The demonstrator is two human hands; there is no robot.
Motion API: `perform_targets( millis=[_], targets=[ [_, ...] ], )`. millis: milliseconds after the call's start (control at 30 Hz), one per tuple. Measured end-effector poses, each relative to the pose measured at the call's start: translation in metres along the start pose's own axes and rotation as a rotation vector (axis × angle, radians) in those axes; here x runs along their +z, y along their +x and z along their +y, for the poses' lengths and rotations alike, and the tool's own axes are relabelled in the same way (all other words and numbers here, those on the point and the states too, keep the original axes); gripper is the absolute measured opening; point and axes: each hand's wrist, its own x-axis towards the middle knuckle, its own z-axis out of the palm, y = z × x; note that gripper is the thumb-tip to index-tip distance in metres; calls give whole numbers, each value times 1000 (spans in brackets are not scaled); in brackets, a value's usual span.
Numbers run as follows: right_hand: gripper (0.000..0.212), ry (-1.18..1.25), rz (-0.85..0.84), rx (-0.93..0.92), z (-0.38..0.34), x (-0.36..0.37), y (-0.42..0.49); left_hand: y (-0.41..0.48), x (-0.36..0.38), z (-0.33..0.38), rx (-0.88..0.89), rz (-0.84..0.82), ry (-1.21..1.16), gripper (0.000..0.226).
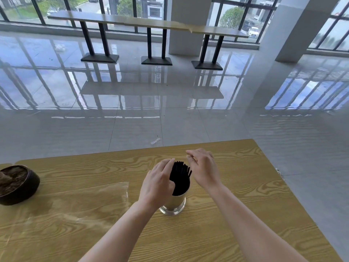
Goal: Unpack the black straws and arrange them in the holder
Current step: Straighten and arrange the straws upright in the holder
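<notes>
A bundle of black straws stands upright in a shiny metal cylindrical holder on the wooden table. My left hand wraps the left side of the bundle, fingers against the straw tops and thumb at the holder's rim. My right hand hovers just right of the straws with fingers loosely spread and nothing in it; it is not clearly touching them. An empty clear plastic wrapper lies flat on the table to the left of the holder.
A dark round bowl sits at the table's left edge. Beyond the table's far edge is a glossy tiled floor with a scrap of plastic. A long bar table stands by the windows.
</notes>
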Motion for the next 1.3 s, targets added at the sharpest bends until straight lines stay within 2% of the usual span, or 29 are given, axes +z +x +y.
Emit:
perform_targets(
  millis=[200,333,1000,1300],
  targets=[
    [30,-84,-390,11,-5,0,29,5,3,-1,20,-31,79,67],
    [32,-132,-504,-16,-12,1,32,6,5,-3,0,-21,69,66],
    [18,-123,-427,-63,-27,-9,44,0,-4,-2,-7,-21,34,66],
    [11,15,-342,26,-25,-23,55,-1,-5,-2,-31,9,-96,65]
  ],
)
